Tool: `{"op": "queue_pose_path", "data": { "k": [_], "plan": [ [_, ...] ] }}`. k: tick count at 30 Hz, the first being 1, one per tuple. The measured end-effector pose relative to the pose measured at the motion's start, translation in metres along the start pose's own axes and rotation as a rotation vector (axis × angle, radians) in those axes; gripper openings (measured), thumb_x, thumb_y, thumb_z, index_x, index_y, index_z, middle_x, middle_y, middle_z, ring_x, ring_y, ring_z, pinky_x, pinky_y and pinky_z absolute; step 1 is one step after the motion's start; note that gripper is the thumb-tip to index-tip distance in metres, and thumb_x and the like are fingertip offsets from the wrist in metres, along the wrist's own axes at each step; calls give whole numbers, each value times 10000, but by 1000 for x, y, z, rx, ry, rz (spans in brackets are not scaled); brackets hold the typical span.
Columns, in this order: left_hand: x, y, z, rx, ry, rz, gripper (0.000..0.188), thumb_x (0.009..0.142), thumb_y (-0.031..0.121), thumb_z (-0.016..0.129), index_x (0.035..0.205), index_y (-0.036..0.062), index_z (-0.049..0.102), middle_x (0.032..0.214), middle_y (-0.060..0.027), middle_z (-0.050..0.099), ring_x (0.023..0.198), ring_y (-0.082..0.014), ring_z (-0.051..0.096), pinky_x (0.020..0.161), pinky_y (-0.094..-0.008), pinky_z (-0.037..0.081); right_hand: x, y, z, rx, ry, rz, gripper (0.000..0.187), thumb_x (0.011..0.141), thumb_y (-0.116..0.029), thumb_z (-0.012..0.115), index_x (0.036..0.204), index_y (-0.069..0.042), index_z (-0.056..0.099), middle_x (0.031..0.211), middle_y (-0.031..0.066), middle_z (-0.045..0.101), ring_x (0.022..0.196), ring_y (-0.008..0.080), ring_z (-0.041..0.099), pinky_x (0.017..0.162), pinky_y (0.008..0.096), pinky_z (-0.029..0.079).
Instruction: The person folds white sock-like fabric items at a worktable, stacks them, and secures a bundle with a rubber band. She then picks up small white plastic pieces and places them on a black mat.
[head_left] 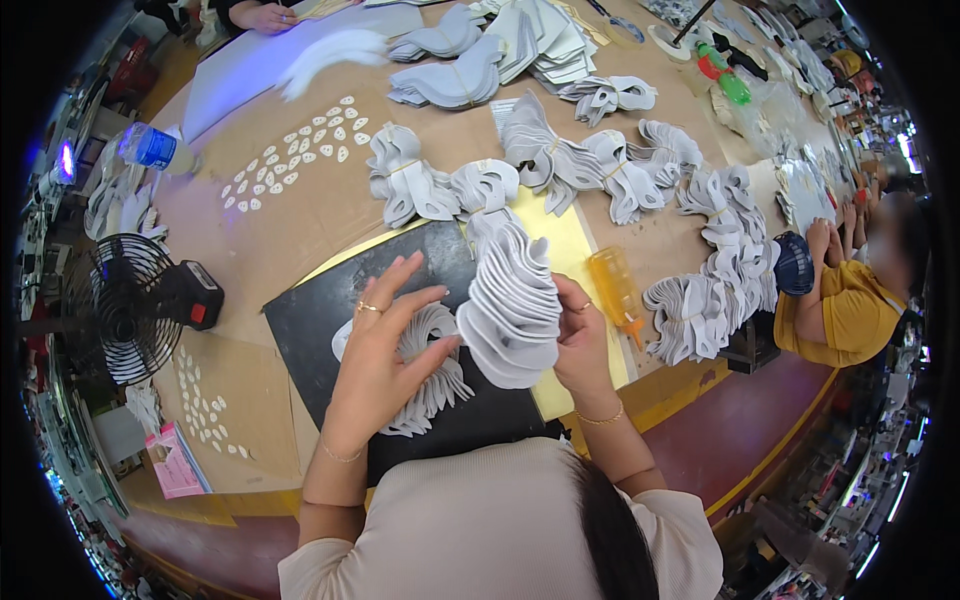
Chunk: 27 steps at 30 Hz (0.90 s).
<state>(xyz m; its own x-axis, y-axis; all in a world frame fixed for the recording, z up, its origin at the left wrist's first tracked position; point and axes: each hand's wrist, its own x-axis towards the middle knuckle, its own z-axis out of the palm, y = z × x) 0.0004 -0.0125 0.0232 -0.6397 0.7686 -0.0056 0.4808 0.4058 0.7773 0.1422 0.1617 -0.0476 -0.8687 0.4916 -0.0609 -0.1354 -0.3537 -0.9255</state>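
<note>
A fanned stack of pale grey cut pieces (512,310) stands raised in front of me, its curved edges spread apart in layers. My right hand (580,335) grips this stack along its right side, with fingers partly hidden behind it. My left hand (385,345) has its fingers spread, and its thumb reaches close to the stack's left edge; I cannot tell whether they touch. Beneath the left hand, a second fanned stack of grey pieces (432,385) lies on a black mat (330,290). A yellow sheet (560,235) sticks out from under the mat's right side.
An orange-yellow squeeze bottle (612,290) lies to the right. Tied bundles of grey pieces (625,180) cover the table's far and right parts. At left are a black fan (125,310), small white cut pieces (290,160) and a clear bottle (155,148). A person in yellow (840,310) sits at right.
</note>
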Motion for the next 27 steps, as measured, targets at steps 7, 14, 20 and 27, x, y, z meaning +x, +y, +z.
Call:
{"op": "queue_pose_path", "data": {
  "k": [7,14,20,27],
  "plan": [
    [4,4,1,-227,95,32,459,735,117,802,1167,73,653,1398,-122,510,1279,-303,501,1035,-393,413,13,2,13,-1,-20,-6,598,767,53,717,1317,56,481,1251,104,576,1189,194,550,1037,328,427],
    [3,-2,5,-340,134,58,526,721,134,824,1205,62,629,1322,-132,565,1219,-281,541,1026,-379,416,10,-3,13,326,-47,243,546,854,-95,711,1320,39,462,1227,98,592,1134,173,592,972,324,485],
    [4,6,8,-314,208,71,571,711,149,836,1230,66,614,1354,-160,519,1234,-291,513,1035,-389,405,9,-9,24,557,-86,379,502,886,-186,687,1294,-10,453,1209,83,585,1102,157,608,945,303,495],
    [11,13,5,-83,261,218,394,743,160,810,1101,60,678,1356,-166,512,1206,-291,515,1000,-404,409,6,-9,26,494,-93,404,323,894,-205,682,1113,-57,496,1105,48,595,1003,104,601,887,267,491]
  ]
}}
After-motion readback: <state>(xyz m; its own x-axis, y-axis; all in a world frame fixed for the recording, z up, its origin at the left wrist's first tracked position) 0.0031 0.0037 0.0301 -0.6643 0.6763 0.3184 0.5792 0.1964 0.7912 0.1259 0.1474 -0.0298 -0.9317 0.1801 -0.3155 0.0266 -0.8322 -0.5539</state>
